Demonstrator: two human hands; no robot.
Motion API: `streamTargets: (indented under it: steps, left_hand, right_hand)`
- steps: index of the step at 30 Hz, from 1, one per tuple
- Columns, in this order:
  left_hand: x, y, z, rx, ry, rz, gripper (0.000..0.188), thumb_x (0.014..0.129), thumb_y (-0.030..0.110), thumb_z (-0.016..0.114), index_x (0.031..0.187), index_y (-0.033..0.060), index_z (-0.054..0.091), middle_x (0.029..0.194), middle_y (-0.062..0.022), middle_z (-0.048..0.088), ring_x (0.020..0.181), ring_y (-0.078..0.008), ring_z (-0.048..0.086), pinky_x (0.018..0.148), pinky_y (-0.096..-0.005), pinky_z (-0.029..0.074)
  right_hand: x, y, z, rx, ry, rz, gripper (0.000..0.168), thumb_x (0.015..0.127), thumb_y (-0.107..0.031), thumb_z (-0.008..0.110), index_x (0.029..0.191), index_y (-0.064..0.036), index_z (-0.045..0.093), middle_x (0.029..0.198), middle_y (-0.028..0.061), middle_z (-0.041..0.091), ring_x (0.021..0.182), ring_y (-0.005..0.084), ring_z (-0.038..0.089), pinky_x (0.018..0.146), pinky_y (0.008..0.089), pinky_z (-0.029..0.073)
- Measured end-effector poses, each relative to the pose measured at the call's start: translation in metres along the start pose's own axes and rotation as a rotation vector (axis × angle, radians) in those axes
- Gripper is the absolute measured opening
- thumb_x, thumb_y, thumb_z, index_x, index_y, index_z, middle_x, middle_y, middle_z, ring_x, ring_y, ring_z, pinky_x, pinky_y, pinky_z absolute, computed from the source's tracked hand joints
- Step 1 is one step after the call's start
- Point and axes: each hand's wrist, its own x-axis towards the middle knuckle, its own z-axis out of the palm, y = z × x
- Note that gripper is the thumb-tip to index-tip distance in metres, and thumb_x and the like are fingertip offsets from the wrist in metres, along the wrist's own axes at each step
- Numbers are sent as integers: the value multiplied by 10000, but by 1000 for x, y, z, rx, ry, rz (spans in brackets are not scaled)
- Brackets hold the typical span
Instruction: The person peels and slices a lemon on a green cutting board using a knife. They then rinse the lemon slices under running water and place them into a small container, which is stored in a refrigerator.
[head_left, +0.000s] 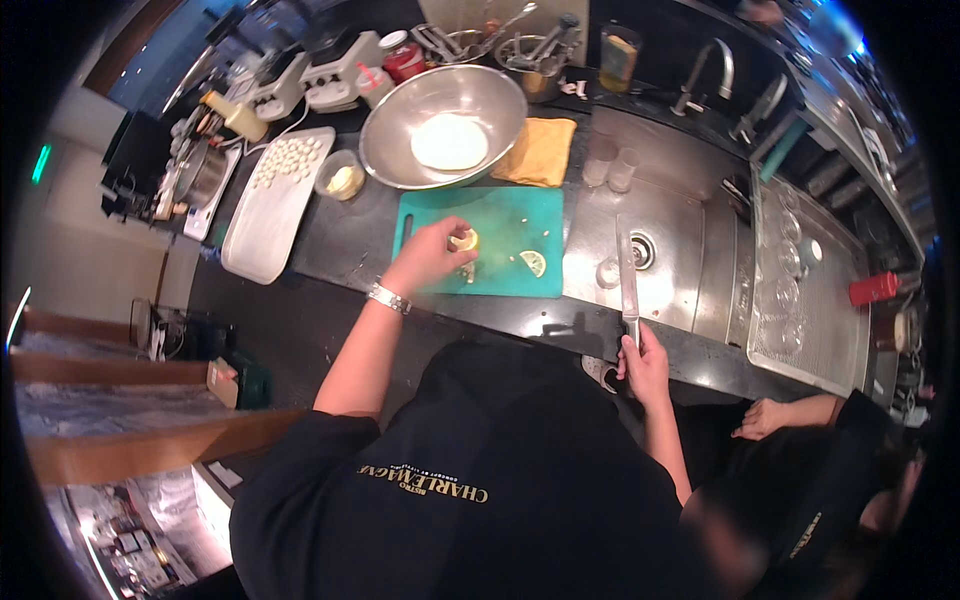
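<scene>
My left hand (435, 251) is over the left part of a green cutting board (491, 206), its fingers closed on a piece of lemon (466, 240). Small scraps lie on the board just under the fingers. A cut citrus slice (533, 263) rests near the board's right edge, with a few seeds about it. To the right, my right hand (643, 360) grips the handle of a long-bladed knife (627, 270), its blade pointing away from me above the front of the sink. Beyond the board, a large steel bowl (382, 135) holds a round white mass (450, 142).
A tray (259, 232) with small white balls and a small tub (341, 175) stand left. An orange cloth (536, 150) lies beside the bowl. Glasses stand in the steel sink (667, 217); a drain tray (832, 330) holds more. A person's hand (759, 418) is close at right.
</scene>
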Motion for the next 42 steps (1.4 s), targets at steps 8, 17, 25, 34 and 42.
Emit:
streamTargets:
  steps: [8,17,25,34,42]
  left_hand:
    - [4,-10,38,384,289,-56,470,863,261,819,1273,76,680,1175,-190,677,1150,-398,640,989,-498,532]
    - [7,-46,30,-102,467,-315,450,898,275,740,1245,12,628,1117,-168,715,1016,-302,712,895,-425,574]
    - [0,-140,-75,-367,979,-351,502,935,289,783,1286,-17,597,1057,-110,711,808,-189,708,695,-321,585]
    - [71,-201,-203,24,942,-531,583,836,405,875,1231,21,685,1187,-235,760,1107,-359,740,986,-412,569]
    - [69,-208,-186,-4,894,-220,490,929,352,791,1249,-9,710,1172,-220,761,1117,-343,737,963,-418,570]
  right_hand:
    - [46,-25,20,-380,-208,29,329,1095,-191,612,1394,-55,629,762,20,628,534,90,582,482,274,494]
    - [55,-9,32,-127,-141,28,271,1108,-161,568,1316,9,605,745,38,588,495,104,555,444,287,471]
    - [53,-7,33,-118,-110,-1,270,1114,-134,542,1325,28,588,756,51,595,499,110,561,447,288,468]
    - [62,2,37,-94,-16,31,261,1114,-156,548,1306,16,587,748,54,606,482,114,562,419,288,470]
    - [49,2,42,-215,86,-13,379,1088,-168,614,1424,4,583,779,50,630,544,98,578,466,273,466]
